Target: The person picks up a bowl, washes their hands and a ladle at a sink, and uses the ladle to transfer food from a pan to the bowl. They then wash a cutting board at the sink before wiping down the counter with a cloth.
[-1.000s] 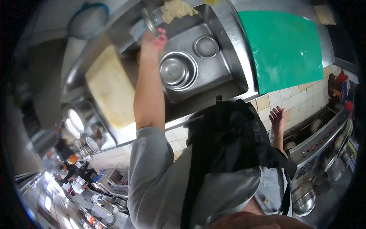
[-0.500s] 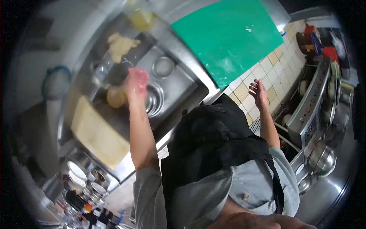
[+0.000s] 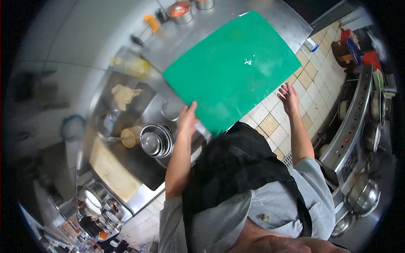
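A large green cutting board lies on the steel counter, its near corner beside my black apron. My left hand is at the board's lower left edge, over the sink's rim, with thumb and fingers apart; whether it touches the board is unclear. I see nothing held in it. Out to the right of the board, my right hand hangs over the tiled floor, empty, its fingers spread and slightly bent. Nested steel bowls and a yellowish round container stand in the sink area left of my left hand.
A beige cloth lies at the sink's far side, near a yellowish bottle. A pale board spans the sink's left end. A pot of red food stands behind the green board. The stove is at the right.
My left hand has moved right, from over the sink to the green board's edge. The blurred pink thing at that hand no longer shows. The view has shifted; my right hand keeps its open pose.
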Demonstrator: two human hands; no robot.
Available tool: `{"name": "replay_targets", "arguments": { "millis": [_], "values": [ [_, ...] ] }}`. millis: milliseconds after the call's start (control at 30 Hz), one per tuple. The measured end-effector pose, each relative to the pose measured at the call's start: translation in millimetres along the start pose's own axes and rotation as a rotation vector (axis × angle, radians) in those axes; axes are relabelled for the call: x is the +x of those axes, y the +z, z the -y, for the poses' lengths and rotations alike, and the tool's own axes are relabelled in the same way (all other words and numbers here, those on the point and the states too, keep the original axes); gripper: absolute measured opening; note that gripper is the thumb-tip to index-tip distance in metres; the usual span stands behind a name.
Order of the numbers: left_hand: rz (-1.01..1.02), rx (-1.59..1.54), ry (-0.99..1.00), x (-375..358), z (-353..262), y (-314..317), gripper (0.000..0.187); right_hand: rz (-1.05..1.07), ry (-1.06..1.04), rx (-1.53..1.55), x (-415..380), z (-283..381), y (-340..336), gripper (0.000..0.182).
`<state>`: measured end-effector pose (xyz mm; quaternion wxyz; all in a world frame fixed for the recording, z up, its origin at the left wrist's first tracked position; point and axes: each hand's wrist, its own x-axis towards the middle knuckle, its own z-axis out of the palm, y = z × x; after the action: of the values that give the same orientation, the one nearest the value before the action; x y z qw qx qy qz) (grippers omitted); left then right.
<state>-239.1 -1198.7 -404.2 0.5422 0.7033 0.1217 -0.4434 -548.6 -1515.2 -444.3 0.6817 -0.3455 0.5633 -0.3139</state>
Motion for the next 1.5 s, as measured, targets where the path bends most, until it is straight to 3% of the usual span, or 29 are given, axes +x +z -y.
{"name": "replay_targets", "arguments": {
  "millis": [67, 133, 167, 200, 267, 367, 400, 500, 633, 733, 800, 867, 1000, 1067, 1133, 1300, 1433, 1500],
  "values": [
    [0.022, -0.07, -0.129, 15.8, -4.1, -1.6, 0.056, 0.064, -0.005, 0.037, 8.5, 2.9, 7.3, 0.046],
    [0.012, -0.07, -0.069, 21.0, 2.7, -0.4, 0.057, 0.088, -0.005, 0.072, 17.3, -0.1, 9.4, 0.044],
    [0.008, -0.07, -0.012, 21.3, 3.6, 1.7, 0.058, 0.095, 0.007, 0.082, 16.4, 0.4, 11.4, 0.056],
    [0.002, -0.072, -0.006, 13.9, -0.8, 5.1, 0.058, 0.062, 0.035, 0.117, 7.1, 3.9, 17.6, 0.048],
    [0.059, -0.376, 0.126, -10.7, -5.6, 8.9, 0.045, 0.161, 0.096, 0.188, 9.7, -2.2, 11.8, 0.038],
    [0.097, -0.551, 0.143, -32.5, -27.4, 13.8, 0.048, 0.447, 0.248, 0.403, 45.2, -26.8, -10.2, 0.03],
    [0.105, -0.552, 0.114, -38.4, -33.1, 14.6, 0.049, 0.375, 0.21, 0.363, 9.5, 1.4, 32.6, 0.035],
    [0.206, -0.511, 0.111, -40.9, -35.9, 23.9, 0.049, 0.428, 0.227, 0.457, 25.7, -10.8, 30.9, 0.046],
    [0.189, -0.554, 0.174, -47.4, -30.1, 16.2, 0.047, 0.536, 0.186, 0.432, 19.6, 0.0, 24.2, 0.036],
    [0.239, -0.646, 0.217, -66.9, -38.4, 1.7, 0.034, 0.511, 0.145, 0.413, 3.4, -0.9, 26.2, 0.033],
    [0.233, -0.677, 0.226, -84.5, -43.6, -16.5, 0.034, 0.481, 0.128, 0.414, -22.8, -2.2, 29.9, 0.036],
    [0.216, -0.689, 0.277, -101.8, -41.4, -36.1, 0.035, 0.592, 0.141, 0.411, -47.7, -1.0, 35.7, 0.036],
    [0.147, -0.679, 0.387, -157.1, -24.8, -92.3, 0.034, 0.533, 0.129, 0.361, -115.4, -15.0, 61.9, 0.041],
    [0.139, -0.702, 0.385, -188.3, -2.4, -140.1, 0.035, 0.626, 0.167, 0.303, -161.4, -33.5, 76.3, 0.045],
    [-0.067, -0.621, 0.429, -202.6, 28.4, -190.2, 0.035, 0.635, 0.156, 0.276, -218.1, -44.9, 104.7, 0.048],
    [-0.119, -0.821, 0.43, -273.6, 96.3, -333.3, 0.038, 0.641, 0.186, 0.108, -353.2, -112.8, 161.2, 0.056],
    [-0.224, -0.833, 0.424, -333.8, 102.8, -392.6, 0.037, 0.741, 0.337, 0.003, -415.1, -141.0, 194.5, 0.036],
    [-0.25, -0.849, 0.462, -352.8, 106.4, -408.4, 0.039, 0.762, 0.399, -0.018, -416.8, -163.8, 199.2, 0.039]
  ]
}}
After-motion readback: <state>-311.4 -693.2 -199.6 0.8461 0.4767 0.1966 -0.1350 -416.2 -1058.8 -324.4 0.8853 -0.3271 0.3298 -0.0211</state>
